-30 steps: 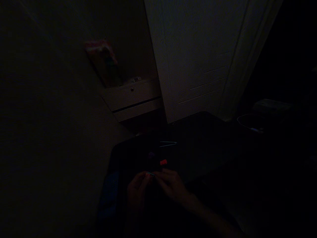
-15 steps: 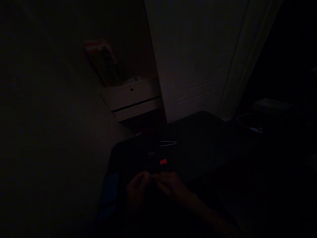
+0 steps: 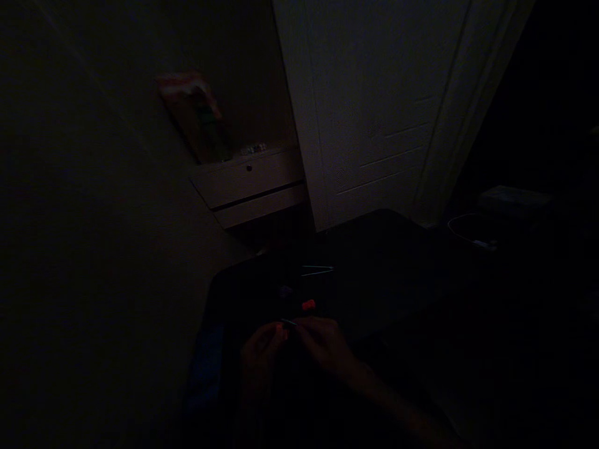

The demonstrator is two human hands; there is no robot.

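Note:
The scene is very dark. My left hand (image 3: 259,346) pinches a small orange-red piece (image 3: 281,331), whose kind is too dim to make out. Close to its right, my right hand (image 3: 322,340) is closed on a thin, light, metallic-looking strip (image 3: 289,322). The strip's tip points left, just above the orange-red piece; I cannot tell whether they touch. Beyond my hands, a second small orange-red block (image 3: 308,304) lies on the dark table (image 3: 374,274). Farther back rest slim metal tweezers (image 3: 318,270), their two arms spread toward the left. A faint dull lump (image 3: 285,291) sits left of the block.
A bluish flat object (image 3: 206,365) lies at the table's left side, by the wall (image 3: 116,249). Behind stand a drawer unit (image 3: 262,181) with a colourful packet (image 3: 194,112) on it, and a pale door (image 3: 369,112). A white cable (image 3: 461,234) lies at the right.
My right hand has risen slightly, and the thin strip now shows above the orange-red piece. More of that piece is visible in my left hand, which stays nearly in place.

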